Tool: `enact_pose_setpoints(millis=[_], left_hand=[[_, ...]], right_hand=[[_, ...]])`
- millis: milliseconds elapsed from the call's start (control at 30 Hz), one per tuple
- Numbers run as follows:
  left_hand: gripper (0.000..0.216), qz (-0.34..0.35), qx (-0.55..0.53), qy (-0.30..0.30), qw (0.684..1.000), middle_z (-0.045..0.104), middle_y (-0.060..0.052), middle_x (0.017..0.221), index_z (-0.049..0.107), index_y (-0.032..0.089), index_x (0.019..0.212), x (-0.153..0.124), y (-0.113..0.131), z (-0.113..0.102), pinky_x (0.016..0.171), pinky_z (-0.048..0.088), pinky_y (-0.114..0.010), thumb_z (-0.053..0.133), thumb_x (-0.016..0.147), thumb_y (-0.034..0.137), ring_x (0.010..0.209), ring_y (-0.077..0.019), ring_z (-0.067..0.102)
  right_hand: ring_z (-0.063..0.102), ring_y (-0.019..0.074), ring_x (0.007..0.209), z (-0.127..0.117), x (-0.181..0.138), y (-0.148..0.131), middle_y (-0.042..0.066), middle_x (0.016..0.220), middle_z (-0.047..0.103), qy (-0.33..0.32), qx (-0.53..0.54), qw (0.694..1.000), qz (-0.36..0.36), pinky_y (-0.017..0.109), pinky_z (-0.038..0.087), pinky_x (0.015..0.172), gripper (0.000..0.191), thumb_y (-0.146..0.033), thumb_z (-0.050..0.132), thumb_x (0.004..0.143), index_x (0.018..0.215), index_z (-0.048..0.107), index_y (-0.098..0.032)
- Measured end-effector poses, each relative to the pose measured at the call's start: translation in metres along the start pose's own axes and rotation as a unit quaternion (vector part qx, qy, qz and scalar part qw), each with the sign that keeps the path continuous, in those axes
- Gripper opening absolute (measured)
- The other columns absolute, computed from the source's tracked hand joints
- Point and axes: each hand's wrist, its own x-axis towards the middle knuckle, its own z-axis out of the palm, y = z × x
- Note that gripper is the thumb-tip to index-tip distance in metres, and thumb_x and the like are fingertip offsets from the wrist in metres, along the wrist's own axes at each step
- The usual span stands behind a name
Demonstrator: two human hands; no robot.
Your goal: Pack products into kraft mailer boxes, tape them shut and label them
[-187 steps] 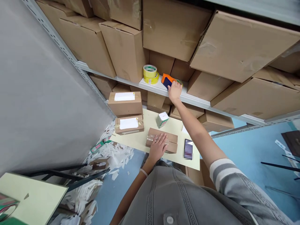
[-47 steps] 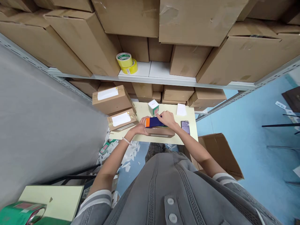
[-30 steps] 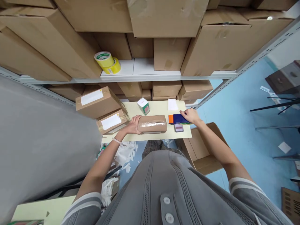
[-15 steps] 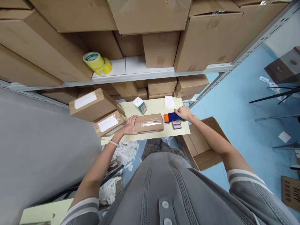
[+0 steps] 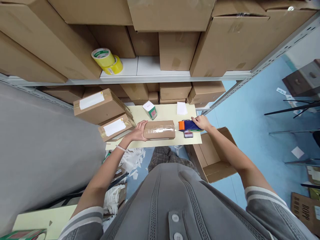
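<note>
A taped cardboard box lies lengthwise on the pale yellow tabletop, with shiny clear tape along its upper side. My left hand grips its left end, fingers over the top edge. Just past the right end, apart from the box, my right hand is closed around a blue and orange tape dispenser. Partly under the dispenser sits a small dark item with a pale label. Behind the box stands a small white and green carton, and a white paper lies to its right.
Two labelled cardboard boxes are stacked left of my left hand. Yellow tape rolls sit on the shelf above, among large boxes. An open carton stands on the floor at right; paper scraps lie below left.
My right hand and the tape dispenser have shifted a little right, widening the gap from the box. My left hand keeps its hold on the box. The camera view has tilted slightly.
</note>
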Motion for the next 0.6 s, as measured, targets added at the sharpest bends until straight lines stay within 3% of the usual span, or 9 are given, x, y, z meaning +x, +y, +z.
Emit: enact_pose_setpoints(millis=[367,600], left_hand=[[0.125,-0.02,-0.032,0.014,0.999,0.029,-0.023,0.148,0.02,0.013,0.151,0.0,0.007,-0.002,0.118,0.026,-0.059,0.085,0.049,0.046,0.143,-0.0452,0.025],[0.126,-0.021,-0.034,0.017,0.999,0.029,-0.022,0.147,0.02,0.013,0.151,0.001,0.008,0.0,0.119,0.024,-0.058,0.085,0.048,0.047,0.143,-0.0443,0.025]], right_hand=[[0.067,0.0292,0.1,-0.007,0.008,-0.045,0.021,0.102,0.073,-0.038,-0.047,0.997,0.041,0.033,0.042,0.081,0.063,-0.044,0.025,0.102,0.092,0.077,-0.011],[0.066,0.0296,0.105,-0.017,0.028,-0.05,0.023,0.109,0.071,-0.052,-0.026,0.997,0.059,0.031,0.044,0.08,0.053,-0.041,0.033,0.099,0.103,0.074,-0.008]])
